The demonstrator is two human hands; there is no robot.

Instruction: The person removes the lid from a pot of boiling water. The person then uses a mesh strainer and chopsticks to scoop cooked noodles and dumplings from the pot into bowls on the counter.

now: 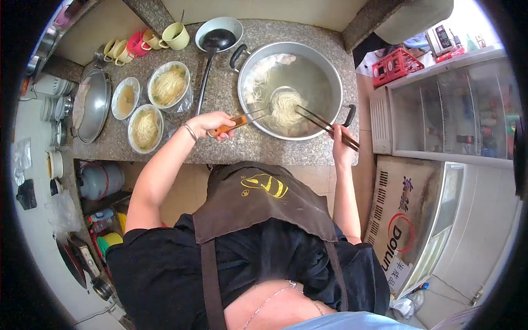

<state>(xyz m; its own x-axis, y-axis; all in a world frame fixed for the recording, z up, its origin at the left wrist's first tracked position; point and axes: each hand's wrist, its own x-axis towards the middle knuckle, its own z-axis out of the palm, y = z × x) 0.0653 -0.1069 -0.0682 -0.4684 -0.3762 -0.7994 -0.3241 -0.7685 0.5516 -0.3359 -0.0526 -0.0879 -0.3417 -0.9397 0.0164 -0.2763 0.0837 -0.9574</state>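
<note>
My left hand [220, 124] is closed round the orange-brown handle of a strainer [229, 126], whose basket sits in a large pot [242, 91] of cloudy water. A bundle of pale noodles [286, 108] lies in the strainer. In my right hand [342, 142] is a pair of dark chopsticks [319, 122], their tips at the noodles. More pale strands and whitish foam show along the pot's left side. Left of the pot stand two bowls of noodles in broth, one farther back [169, 85] and one nearer [146, 129]. Beside them is a bowl of broth [126, 98] with green bits.
A black ladle [218, 39] rests in a pale bowl [234, 26] behind the noodles, its handle pointing toward me. Several cups [175, 37] line the back left. A metal lid [94, 107] leans at the counter's left end. Right of the counter stands a glass-doored fridge [451, 104].
</note>
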